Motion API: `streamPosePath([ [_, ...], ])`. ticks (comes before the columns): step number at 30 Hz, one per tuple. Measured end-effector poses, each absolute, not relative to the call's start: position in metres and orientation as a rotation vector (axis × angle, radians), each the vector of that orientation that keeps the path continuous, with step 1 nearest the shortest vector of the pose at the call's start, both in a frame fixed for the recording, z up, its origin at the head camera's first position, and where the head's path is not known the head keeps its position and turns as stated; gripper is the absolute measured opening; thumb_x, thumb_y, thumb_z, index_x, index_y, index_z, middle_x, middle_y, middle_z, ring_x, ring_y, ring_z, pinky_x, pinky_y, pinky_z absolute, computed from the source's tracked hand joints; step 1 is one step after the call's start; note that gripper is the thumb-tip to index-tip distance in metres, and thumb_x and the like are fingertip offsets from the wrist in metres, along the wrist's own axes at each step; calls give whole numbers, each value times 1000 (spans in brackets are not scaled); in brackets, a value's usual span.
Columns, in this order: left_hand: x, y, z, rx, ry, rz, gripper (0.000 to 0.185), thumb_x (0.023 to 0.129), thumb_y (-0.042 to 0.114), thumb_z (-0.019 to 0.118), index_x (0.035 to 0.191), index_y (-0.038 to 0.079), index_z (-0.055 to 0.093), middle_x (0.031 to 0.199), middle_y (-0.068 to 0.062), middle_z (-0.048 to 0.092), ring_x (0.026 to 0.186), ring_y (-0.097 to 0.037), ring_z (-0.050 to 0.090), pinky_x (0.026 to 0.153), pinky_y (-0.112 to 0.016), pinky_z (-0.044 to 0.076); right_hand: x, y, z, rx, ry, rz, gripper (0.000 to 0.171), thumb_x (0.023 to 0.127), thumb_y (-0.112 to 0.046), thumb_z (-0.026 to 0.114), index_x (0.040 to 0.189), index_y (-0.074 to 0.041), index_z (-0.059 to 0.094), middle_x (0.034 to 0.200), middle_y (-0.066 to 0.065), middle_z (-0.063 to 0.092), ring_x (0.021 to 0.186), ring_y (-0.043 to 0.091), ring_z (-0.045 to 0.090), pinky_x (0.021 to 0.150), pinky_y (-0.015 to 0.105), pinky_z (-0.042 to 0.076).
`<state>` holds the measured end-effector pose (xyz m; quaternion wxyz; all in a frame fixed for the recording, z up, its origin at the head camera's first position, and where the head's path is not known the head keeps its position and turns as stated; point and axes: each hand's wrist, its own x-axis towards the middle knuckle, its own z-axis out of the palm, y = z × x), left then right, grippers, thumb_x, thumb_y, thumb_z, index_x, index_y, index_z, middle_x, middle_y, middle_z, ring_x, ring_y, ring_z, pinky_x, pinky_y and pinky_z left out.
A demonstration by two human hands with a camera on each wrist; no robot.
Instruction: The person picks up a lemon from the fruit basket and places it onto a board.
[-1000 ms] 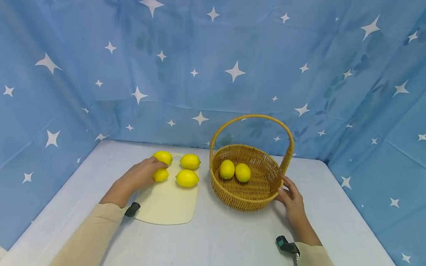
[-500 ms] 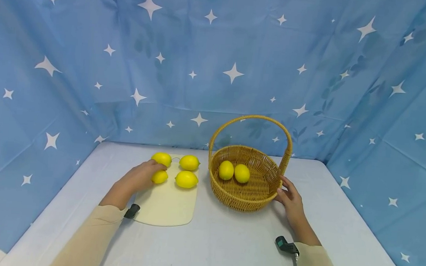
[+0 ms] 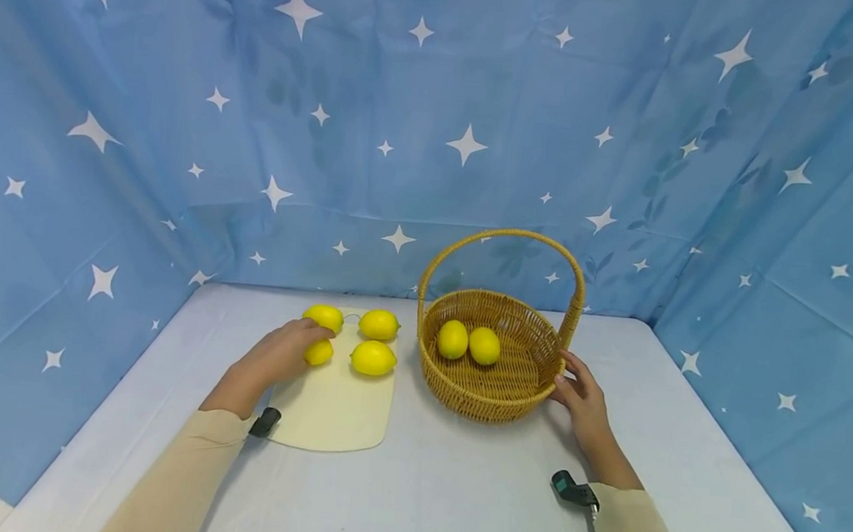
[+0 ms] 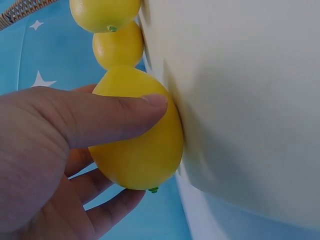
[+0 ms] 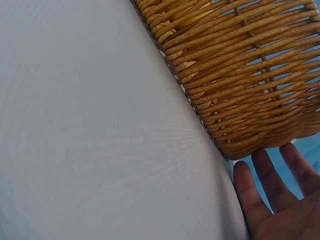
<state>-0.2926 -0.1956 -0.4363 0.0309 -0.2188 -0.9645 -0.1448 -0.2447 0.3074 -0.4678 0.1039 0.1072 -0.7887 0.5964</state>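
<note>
My left hand (image 3: 282,356) grips a yellow lemon (image 3: 319,352) at the near-left of the cream cutting board (image 3: 332,413). In the left wrist view the thumb lies across this lemon (image 4: 142,162), with fingers around its far side and its lower side against the board. Behind it sits a second lemon (image 3: 325,317), and two more, a far one (image 3: 380,324) and a near one (image 3: 373,358), lie on the board's right half. My right hand (image 3: 587,402) rests its fingertips against the right side of a wicker basket (image 3: 483,406); the fingers look fairly straight in the right wrist view.
Two lemons sit inside the basket, one on the left (image 3: 453,340) and one beside it (image 3: 484,346). The basket's tall arched handle (image 3: 508,233) rises above it. A white-covered table (image 3: 453,502) carries everything, enclosed by a blue star-patterned curtain (image 3: 418,182).
The left hand's lemon shifts very slightly, hardly leaving its spot. Basket, right hand and the other lemons keep their places; the head view tilts a little.
</note>
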Motion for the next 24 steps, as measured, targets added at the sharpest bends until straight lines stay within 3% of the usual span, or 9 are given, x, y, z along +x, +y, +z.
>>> streamPosePath([
  [5, -293, -194, -436, -689, -2984, -446, 50, 83, -7, 70, 129, 12, 64, 127, -12, 57, 118, -34, 52, 97, -53, 43, -244, 307, -467, 324, -2322, 1755, 54, 103, -16, 49, 152, -5, 29, 147, 24, 31, 118, 39, 53, 84, 36, 54],
  [12, -294, -192, -435, -683, -3004, -428, 52, 82, -4, 73, 130, 12, 63, 129, -13, 56, 119, -35, 51, 97, -54, 42, -261, 319, -491, 309, -2307, 1743, 54, 103, -26, 50, 153, -17, 32, 147, 18, 33, 109, 14, 59, 81, 26, 54],
  [20, -293, -191, -434, -660, -3022, -426, 57, 80, -5, 73, 133, 12, 61, 132, -13, 55, 122, -35, 49, 99, -54, 41, -262, 320, -492, 312, -2297, 1768, 53, 103, -23, 49, 153, -16, 32, 147, 18, 32, 112, 19, 59, 82, 26, 54],
  [24, -293, -192, -433, -644, -3023, -441, 59, 79, -5, 74, 134, 12, 60, 133, -14, 54, 123, -36, 48, 100, -55, 40, -257, 317, -485, 313, -2304, 1775, 53, 103, -19, 49, 153, -11, 30, 148, 21, 31, 115, 30, 57, 83, 30, 54],
])
